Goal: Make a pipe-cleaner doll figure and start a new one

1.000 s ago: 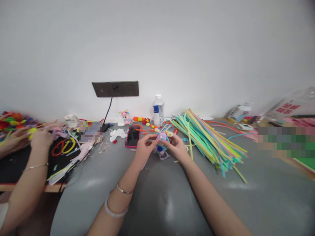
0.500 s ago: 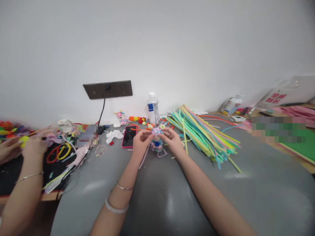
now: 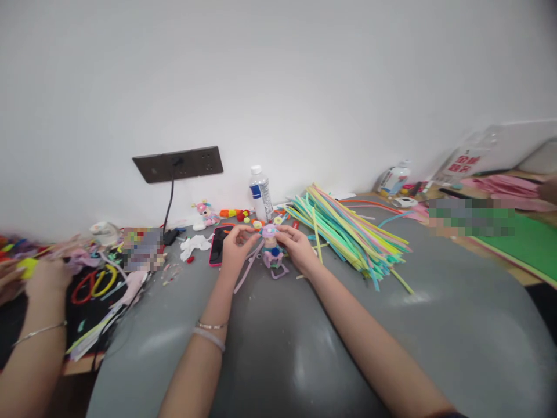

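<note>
The thumb and fingers of the left hand (image 3: 241, 245) and right hand (image 3: 300, 248) draw in from both sides, pinching the edges of the doll's (image 3: 272, 253) head; neither hand is clearly nearer. The body lies below the fingertips, towards the wearer, its long axis running head-away, with a loop (image 3: 279, 273) at the near end. Whether it rests on the table (image 3: 270, 348) is hard to tell. The phone (image 3: 216, 248) is just beside the left hand, stems (image 3: 348, 232) lie right, and a bottle (image 3: 261, 197) stands behind.
</note>
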The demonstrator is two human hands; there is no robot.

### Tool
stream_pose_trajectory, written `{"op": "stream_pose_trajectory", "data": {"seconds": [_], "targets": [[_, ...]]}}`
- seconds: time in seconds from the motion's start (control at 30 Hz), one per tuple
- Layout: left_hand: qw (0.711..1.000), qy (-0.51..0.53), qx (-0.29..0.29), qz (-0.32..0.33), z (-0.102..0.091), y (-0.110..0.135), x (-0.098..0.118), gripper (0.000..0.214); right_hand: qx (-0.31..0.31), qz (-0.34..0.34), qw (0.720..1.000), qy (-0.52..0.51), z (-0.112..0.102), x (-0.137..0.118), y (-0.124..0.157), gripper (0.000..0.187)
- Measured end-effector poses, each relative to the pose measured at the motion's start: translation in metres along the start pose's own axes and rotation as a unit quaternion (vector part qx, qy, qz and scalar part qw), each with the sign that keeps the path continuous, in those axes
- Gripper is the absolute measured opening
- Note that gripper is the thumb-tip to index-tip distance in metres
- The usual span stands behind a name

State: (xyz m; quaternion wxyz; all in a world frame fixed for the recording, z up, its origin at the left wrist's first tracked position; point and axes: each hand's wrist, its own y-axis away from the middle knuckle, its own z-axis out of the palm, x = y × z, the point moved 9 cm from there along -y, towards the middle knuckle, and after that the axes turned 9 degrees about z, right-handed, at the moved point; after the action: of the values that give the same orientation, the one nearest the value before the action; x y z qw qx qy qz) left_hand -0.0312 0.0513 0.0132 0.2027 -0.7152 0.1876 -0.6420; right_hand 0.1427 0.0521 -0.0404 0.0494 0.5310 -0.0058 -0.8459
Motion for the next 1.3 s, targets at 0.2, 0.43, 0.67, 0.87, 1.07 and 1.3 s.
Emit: {"op": "stream_pose_trajectory", "data": {"seconds": [0.2,0.43,0.67,0.87,1.07,1.3], "targets": [[0.968,0.188,-0.111,-0.124,0.031,-0.004,-0.027,0.052,-0.021,0.023,1.0,-0.001,0.003,0.002,-0.001,0.042],[0.932,0.257,-0.149,-0.208,0.044,0.003,-0.042,0.035,-0.026,0.023,0.999,0.021,0.007,0.003,-0.008,0.036],[0.915,0.287,-0.124,-0.254,0.043,0.005,-0.039,0.033,-0.039,0.018,0.998,0.051,0.007,-0.006,-0.017,0.035],[0.907,0.292,-0.101,-0.285,0.042,0.009,-0.04,0.035,-0.047,0.009,0.997,0.067,0.004,-0.011,-0.011,0.035],[0.905,0.297,-0.098,-0.288,0.041,0.009,-0.04,0.03,-0.055,0.01,0.997,0.046,0.001,-0.011,-0.008,0.037],[0.914,0.295,-0.089,-0.265,0.04,0.007,-0.039,0.032,-0.062,0.048,0.997,-0.02,0.004,-0.003,-0.007,0.038]]}}
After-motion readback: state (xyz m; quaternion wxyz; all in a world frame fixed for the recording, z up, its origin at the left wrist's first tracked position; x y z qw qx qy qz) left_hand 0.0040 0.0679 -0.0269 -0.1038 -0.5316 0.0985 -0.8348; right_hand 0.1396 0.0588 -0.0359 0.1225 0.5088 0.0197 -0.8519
